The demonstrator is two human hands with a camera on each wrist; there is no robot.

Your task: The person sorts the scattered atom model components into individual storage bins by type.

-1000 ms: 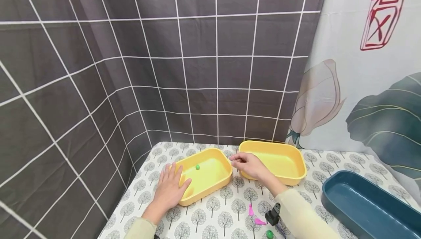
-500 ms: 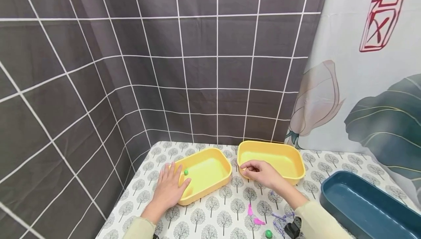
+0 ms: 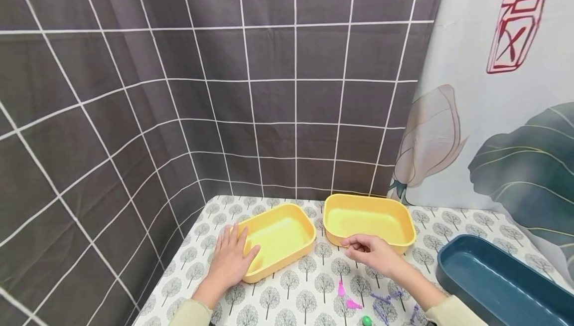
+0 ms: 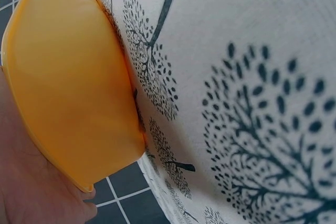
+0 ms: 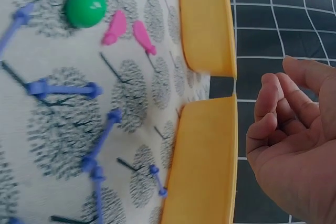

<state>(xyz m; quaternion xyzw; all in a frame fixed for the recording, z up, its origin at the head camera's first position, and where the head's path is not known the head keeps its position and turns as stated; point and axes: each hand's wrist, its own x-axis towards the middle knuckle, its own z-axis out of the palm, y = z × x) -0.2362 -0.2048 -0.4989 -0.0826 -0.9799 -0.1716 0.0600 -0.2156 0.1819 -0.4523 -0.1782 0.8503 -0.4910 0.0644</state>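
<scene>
My left hand (image 3: 230,256) rests with its fingers straight over the left end of the left yellow tray (image 3: 289,253). In the left wrist view, part of that hand (image 4: 31,177) lies along the rim of the yellow tray (image 4: 73,77). No green ball shows inside the left tray; the hand covers its left end. My right hand (image 3: 374,253) hangs at the front rim of the right yellow tray (image 3: 372,221). Its fingers curl loosely with nothing between them, as the right wrist view of the right hand (image 5: 294,129) also shows.
Nearer me on the tree-print cloth lie two pink pieces (image 3: 353,304), a green ball (image 3: 366,320) and several small purple-blue rods with knobbed ends (image 5: 68,88). A long dark blue bin (image 3: 506,271) stands at the right. A dark grid curtain (image 3: 269,141) hangs behind the table.
My right hand has moved right and toward me, from between the trays to the right tray's front rim. The left tray's green ball moved toward my left hand, then out of sight.
</scene>
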